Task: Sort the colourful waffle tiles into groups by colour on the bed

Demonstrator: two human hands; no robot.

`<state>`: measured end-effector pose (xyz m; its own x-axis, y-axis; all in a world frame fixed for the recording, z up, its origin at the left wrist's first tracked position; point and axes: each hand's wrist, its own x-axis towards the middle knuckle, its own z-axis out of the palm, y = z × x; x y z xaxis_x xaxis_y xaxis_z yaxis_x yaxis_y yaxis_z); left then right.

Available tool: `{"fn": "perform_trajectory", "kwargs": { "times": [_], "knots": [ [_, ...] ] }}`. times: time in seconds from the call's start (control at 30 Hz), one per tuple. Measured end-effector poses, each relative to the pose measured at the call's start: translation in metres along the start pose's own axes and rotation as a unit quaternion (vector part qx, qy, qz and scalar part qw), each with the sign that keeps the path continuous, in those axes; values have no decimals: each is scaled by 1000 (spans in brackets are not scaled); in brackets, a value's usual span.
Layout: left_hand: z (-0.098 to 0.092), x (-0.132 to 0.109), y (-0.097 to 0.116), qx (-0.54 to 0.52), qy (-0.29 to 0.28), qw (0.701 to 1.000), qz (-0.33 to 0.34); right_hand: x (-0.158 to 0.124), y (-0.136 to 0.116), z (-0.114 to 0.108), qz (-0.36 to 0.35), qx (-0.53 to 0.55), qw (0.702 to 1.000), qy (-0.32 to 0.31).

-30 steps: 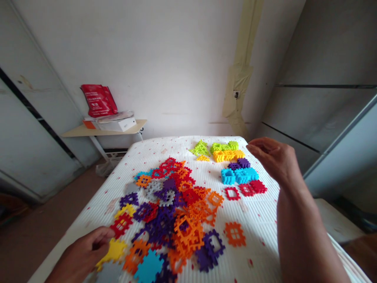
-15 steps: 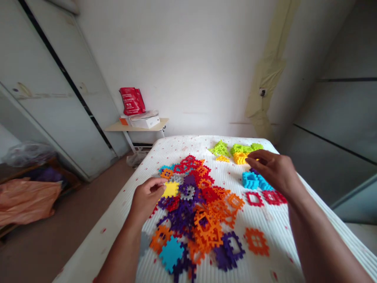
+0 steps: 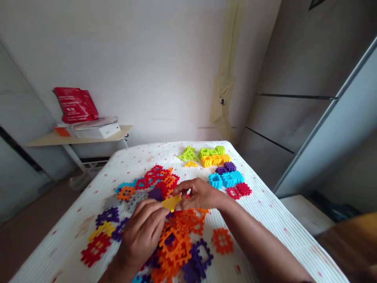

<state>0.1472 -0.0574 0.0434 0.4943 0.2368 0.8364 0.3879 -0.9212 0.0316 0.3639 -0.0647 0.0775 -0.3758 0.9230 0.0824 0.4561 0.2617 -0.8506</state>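
My left hand (image 3: 144, 226) pinches a solid yellow square tile (image 3: 171, 204) with notched edges, above the heap of interlocking plastic tiles. From the other side, my right hand (image 3: 196, 195) meets the same tile, its thumb and bent fingers at the right edge. Under and around both hands lie orange tiles (image 3: 175, 245), purple tiles (image 3: 202, 259), red tiles (image 3: 159, 175) and grey tiles (image 3: 137, 200). Left of my left hand are a red window tile (image 3: 96, 249) and a yellow tile (image 3: 103, 230). My hands hide part of the heap.
At the bed's (image 3: 141, 155) far right, tiles stand grouped by colour: green (image 3: 210, 152), yellow (image 3: 216, 159), purple (image 3: 226, 168), blue (image 3: 231, 179) and red (image 3: 239, 190). One orange window tile (image 3: 222, 241) lies apart. A small table (image 3: 123, 132) holds a red bag (image 3: 75, 105).
My right hand has come from the colour groups back to the yellow tile. My left hand has brought that tile over the heap toward it. The view has turned right.
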Motion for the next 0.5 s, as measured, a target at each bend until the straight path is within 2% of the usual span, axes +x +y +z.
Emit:
{"fn": "perform_trajectory", "kwargs": {
  "times": [0.17,0.3,0.33,0.4,0.5],
  "knots": [
    [11,-11,6,13,-12,999,48,-5,-6,-3,-14,-102,993,-54],
    [18,-13,6,23,-22,998,50,-5,-3,-10,-27,-174,982,-66],
    [17,-12,4,29,-20,998,43,-4,1,-16,-23,-184,982,-49],
    [13,-9,-2,45,-3,999,30,-4,15,-40,0,-208,978,28],
    [2,-8,-14,57,36,998,14,-6,48,-95,90,-277,938,187]
  ]
}}
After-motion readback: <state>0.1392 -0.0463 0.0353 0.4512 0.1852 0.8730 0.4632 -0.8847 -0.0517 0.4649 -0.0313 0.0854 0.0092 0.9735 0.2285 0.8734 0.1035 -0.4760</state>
